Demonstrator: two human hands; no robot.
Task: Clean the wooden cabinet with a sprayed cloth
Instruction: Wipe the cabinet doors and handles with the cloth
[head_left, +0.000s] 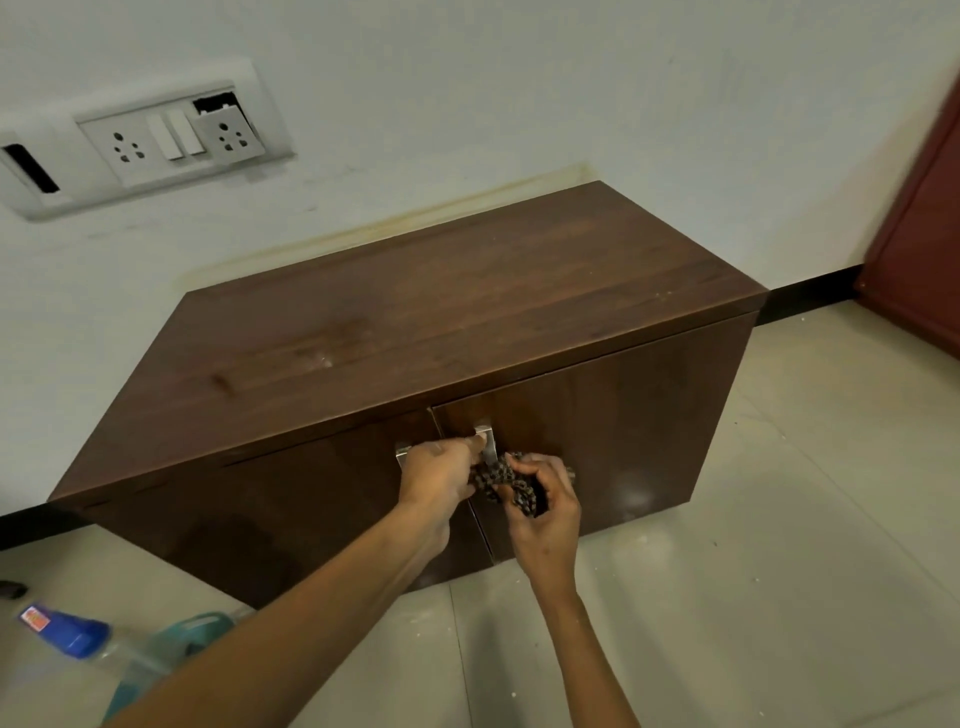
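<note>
A dark wooden cabinet (415, 312) stands against the white wall, with two front doors and metal handles. My left hand (441, 473) is at the right door's metal handle (485, 441), thumb against it, and also holds one end of a dark patterned cloth (506, 483). My right hand (543, 512) grips the bunched cloth just below that handle, in front of the right door. The left door's handle (402, 452) peeks out behind my left hand. A wet smear shows on the cabinet top.
A spray bottle with a blue cap (67, 631) lies on the tiled floor at lower left, beside a teal object (192, 634). A switch and socket panel (156, 135) is on the wall. A reddish door (924, 234) stands at the right.
</note>
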